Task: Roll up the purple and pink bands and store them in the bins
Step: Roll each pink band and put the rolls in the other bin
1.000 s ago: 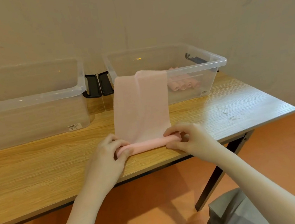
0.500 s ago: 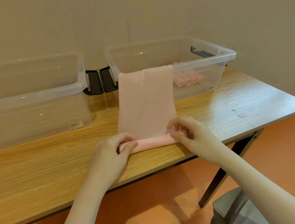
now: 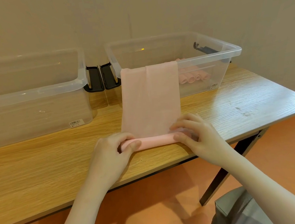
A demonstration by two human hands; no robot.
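We faced a plain beige wall (image 3: 150,10), smudged here and there, with a faint vertical seam. Against it stood a wood-grain table (image 3: 31,176) with a grey edge and black angled legs (image 3: 222,175). The floor (image 3: 285,151) below was orange, soft shadows falling across it. A grey seat (image 3: 233,207) showed at the lower right.

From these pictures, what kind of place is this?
Probably a plain indoor workroom: a wooden table against a bare wall, clear plastic bins for sorting, and an orange floor.
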